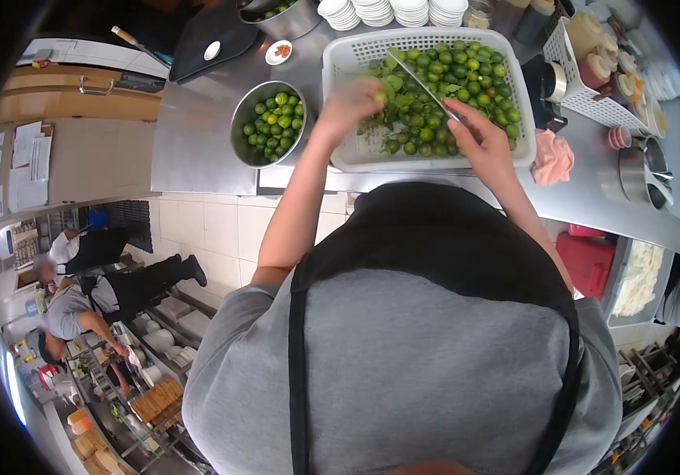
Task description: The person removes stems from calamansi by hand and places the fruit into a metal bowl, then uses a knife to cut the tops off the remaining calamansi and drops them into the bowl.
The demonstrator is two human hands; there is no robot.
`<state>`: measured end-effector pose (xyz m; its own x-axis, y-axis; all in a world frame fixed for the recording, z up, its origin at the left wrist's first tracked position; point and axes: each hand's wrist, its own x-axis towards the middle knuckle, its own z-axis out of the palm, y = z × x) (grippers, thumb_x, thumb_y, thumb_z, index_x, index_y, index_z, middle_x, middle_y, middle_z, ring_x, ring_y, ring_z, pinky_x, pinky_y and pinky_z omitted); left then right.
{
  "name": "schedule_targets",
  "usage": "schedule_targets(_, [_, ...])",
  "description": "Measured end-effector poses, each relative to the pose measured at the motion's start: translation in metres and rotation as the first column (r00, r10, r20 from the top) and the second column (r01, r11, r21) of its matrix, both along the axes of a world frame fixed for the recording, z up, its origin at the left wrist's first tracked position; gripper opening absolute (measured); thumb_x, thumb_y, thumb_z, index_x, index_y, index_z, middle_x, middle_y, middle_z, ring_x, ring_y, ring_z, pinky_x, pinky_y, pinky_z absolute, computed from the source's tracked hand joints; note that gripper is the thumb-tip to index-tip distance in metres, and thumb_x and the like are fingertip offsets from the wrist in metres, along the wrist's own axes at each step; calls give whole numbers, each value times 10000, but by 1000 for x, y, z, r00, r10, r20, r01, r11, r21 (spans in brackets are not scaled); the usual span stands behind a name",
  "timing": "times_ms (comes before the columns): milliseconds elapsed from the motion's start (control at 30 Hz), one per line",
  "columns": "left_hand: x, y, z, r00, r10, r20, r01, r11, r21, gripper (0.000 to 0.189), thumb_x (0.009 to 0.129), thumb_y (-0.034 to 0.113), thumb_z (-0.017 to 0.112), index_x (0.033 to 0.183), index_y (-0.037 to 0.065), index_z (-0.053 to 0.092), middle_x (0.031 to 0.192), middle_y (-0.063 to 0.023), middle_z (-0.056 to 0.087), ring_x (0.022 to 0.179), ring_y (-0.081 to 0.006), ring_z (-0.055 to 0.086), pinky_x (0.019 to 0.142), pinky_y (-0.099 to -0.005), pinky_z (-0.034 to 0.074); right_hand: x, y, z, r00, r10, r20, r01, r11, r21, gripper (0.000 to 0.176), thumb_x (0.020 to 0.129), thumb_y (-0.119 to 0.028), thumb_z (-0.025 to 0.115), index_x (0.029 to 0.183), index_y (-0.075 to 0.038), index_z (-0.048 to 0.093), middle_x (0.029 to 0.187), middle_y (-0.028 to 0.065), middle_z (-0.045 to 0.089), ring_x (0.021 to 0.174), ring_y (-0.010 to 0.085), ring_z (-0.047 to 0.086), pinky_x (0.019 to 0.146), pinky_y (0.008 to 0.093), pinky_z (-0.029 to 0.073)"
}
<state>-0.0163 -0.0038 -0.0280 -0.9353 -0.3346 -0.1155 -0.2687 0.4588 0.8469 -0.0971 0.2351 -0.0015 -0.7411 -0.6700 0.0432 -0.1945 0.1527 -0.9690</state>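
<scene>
My right hand [482, 136] is closed round the handle of a knife [423, 85], its long thin blade slanting up and left over the limes. Blurred by motion, my left hand [352, 107] is over the left side of a white perforated basket [435, 164], its fingertips pinched on a small yellowish-green lime [379, 96]. Small green limes [474, 71] fill most of the basket, with leafy stems [391, 99] among them on the left. Left of the basket, a steel bowl [234, 131] holds loose green limes [276, 119].
Behind the basket stand stacks of white dishes [373, 11]. A small dish of red bits [279, 52] and a black tray [213, 36] lie left. A pink cloth [552, 157], a bottle crate [593, 99] and steel pots [634, 170] are right. Co-workers [79, 305] stand far left.
</scene>
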Motion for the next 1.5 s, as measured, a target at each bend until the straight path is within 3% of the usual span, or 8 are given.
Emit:
schedule_targets(67, [10, -1, 16, 948, 247, -202, -89, 813, 575, 318, 776, -31, 567, 1085, 45, 584, 895, -34, 593, 812, -167, 608, 727, -312, 508, 0, -1, 1, 998, 17, 63, -17, 1000, 4, 317, 873, -169, 570, 1177, -81, 562, 986, 30, 650, 726, 70, 517, 673, 221, 424])
schedule_targets(267, [17, 8, 32, 873, 410, -263, -34, 590, 807, 251, 801, -40, 569, 1050, -9, 564, 965, -82, 597, 842, -162, 607, 784, -293, 517, 10, -11, 5, 990, 94, 100, -87, 993, -75, 320, 884, -156, 559, 1188, -58, 547, 1045, 34, 628, 829, 70, 529, 761, 219, 428])
schedule_targets(933, [9, 41, 27, 844, 433, -317, -69, 674, 735, 151, 797, -12, 621, 943, 17, 600, 892, -65, 639, 828, -136, 612, 770, -278, 496, 17, -18, 8, 993, 113, 21, -113, 994, -2, 309, 884, -191, 549, 1159, -51, 561, 1049, 96, 639, 796, 127, 601, 724, 248, 462])
schedule_targets(1000, [10, 46, 26, 848, 421, -321, -80, 701, 708, 166, 789, -17, 625, 951, 17, 606, 901, -63, 642, 828, -128, 611, 762, -265, 490, 16, -23, 1, 993, 50, -104, -58, 995, -77, 300, 882, -200, 553, 1152, -72, 574, 934, 77, 655, 696, 104, 561, 649, 241, 447])
schedule_targets(1100, [15, 67, 32, 947, 223, -231, -28, 774, 633, 257, 758, 43, 683, 997, 3, 598, 920, -58, 620, 831, -138, 590, 758, -255, 476, 4, -29, -4, 1000, 12, -23, -13, 1000, -15, 292, 881, -206, 555, 1149, -94, 583, 817, 42, 635, 622, 82, 488, 586, 234, 413])
schedule_targets(1200, [7, 48, 22, 861, 398, -318, -115, 760, 640, 272, 744, 41, 691, 998, -2, 603, 909, -43, 620, 832, -135, 584, 765, -254, 471, 0, -26, 6, 1000, -9, -2, 9, 1000, -21, 288, 880, -209, 557, 1147, -107, 588, 728, 12, 593, 580, 70, 421, 541, 234, 374])
schedule_targets(1367, [4, 21, 30, 767, 497, -407, -195, 784, 589, 239, 752, -17, 663, 983, 22, 618, 895, -35, 625, 806, -106, 572, 737, -238, 469, 16, -15, 5, 991, 133, 31, -130, 989, -74, 306, 893, -174, 537, 1169, -42, 553, 1044, 94, 635, 871, 134, 593, 782, 255, 450])
schedule_targets(1500, [1, 21, 27, 732, 511, -450, -205, 796, 570, 221, 751, -21, 669, 961, 16, 614, 864, -42, 634, 784, -100, 575, 728, -236, 472, 18, -13, 7, 989, 146, 24, -144, 988, -49, 315, 894, -182, 537, 1177, -45, 545, 1043, 89, 638, 859, 150, 605, 768, 267, 458])
